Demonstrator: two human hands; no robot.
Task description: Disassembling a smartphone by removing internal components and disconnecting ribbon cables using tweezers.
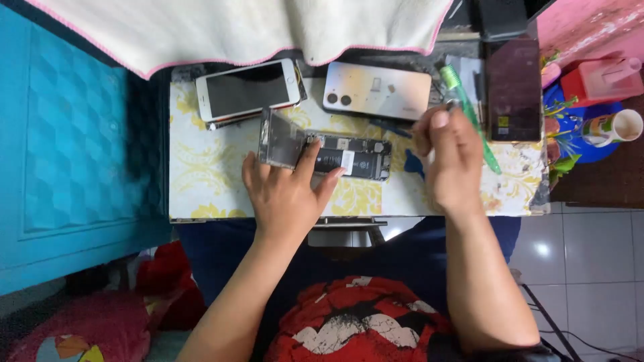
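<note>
An opened phone [355, 158] lies on the small work table [201, 181], its dark insides and battery showing, with its screen panel [282, 139] tilted up at its left end. My left hand [285, 194] rests on the table with fingers spread, pressing on the opened phone's near edge. My right hand [451, 157] is to the right of it, fingers closed on a green-handled tool [469, 114] that slants across the table's right side.
A white phone [247, 89] and a silver phone, back up, [377, 90] lie at the table's far side. A dark phone [513, 90] lies at the right. A towel [235, 27] hangs behind. A cup [614, 127] and red box [600, 80] stand far right.
</note>
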